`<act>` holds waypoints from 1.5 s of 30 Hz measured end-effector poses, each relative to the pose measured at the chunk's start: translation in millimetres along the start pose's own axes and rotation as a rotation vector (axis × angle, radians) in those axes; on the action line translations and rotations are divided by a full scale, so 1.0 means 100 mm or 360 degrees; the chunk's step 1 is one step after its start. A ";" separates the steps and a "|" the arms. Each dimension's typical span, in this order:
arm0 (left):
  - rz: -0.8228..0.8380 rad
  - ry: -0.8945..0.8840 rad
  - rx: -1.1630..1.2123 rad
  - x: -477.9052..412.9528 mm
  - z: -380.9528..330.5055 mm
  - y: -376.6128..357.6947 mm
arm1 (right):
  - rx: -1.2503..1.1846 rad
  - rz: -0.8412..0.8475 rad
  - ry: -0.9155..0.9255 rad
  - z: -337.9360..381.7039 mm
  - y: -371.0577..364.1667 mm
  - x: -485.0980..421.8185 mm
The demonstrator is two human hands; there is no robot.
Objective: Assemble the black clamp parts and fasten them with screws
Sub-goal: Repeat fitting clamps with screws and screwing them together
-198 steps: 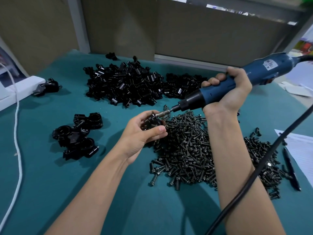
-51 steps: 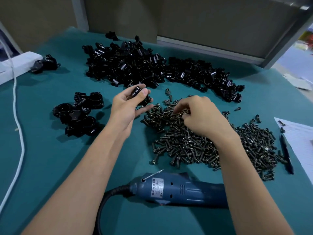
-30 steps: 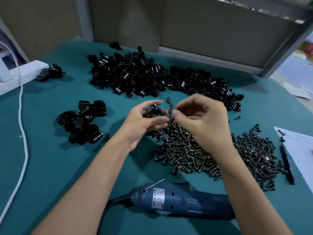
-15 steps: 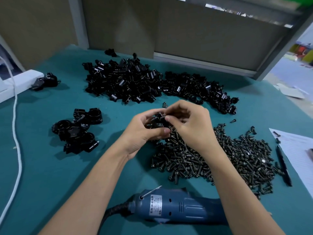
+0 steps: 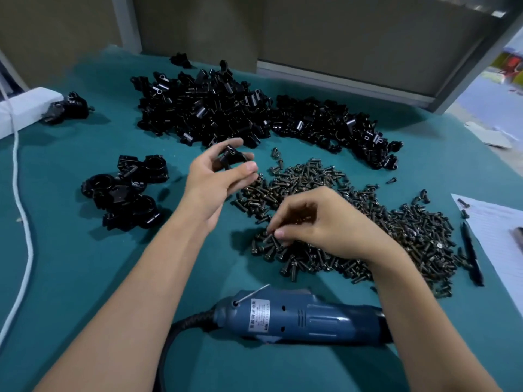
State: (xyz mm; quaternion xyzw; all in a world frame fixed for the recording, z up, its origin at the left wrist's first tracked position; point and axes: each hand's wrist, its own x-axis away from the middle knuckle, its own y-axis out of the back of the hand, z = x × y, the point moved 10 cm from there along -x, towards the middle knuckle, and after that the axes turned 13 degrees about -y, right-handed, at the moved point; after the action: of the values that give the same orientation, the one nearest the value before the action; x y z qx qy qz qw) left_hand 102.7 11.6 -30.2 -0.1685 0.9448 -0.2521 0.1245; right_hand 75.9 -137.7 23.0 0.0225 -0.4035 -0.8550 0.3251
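Left hand [image 5: 218, 179] is up off the teal table [image 5: 85, 264], pinching one small black moulded clamp part [image 5: 230, 159] by its outer edges. Looks light and stiff, so I'd grip the sides and leave the hole free. Right hand [image 5: 322, 222] is down in the heap of small dark metal screws [image 5: 396, 222], fingertips closed on one screw [image 5: 268, 237], tiny and easy to fumble. One blue electric screwdriver [image 5: 305, 318] lies nearby. The screws are way too many to count.

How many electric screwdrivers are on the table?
1. The blue electric screwdriver lies on the green table nearest the camera, its front end hidden behind the right forearm. No other shows.
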 end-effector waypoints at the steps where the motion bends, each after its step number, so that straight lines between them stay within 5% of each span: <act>1: -0.0018 -0.0005 0.0012 -0.01 -0.01 0.01 | 0.0007 0.0056 -0.0015 -0.01 -0.09 0.01; 18: -0.0053 -0.0020 0.0033 -0.03 -0.01 0.07 | 0.0479 -0.0379 -0.0162 -0.31 0.06 0.27; 39: -0.0024 -0.0005 0.0004 0.00 0.00 0.05 | 0.0377 -0.0389 -0.0149 -0.33 0.19 0.37; 45: -0.0054 -0.0023 0.0016 -0.02 -0.03 0.09 | 0.0645 -0.0239 -0.0254 -0.46 0.04 0.46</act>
State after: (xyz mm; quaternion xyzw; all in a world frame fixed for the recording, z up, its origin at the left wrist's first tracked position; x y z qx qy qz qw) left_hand 101.1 20.9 -31.8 -0.1858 0.9395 -0.2577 0.1280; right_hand 56.2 -197.3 5.1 0.0495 -0.5886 -0.7773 0.2165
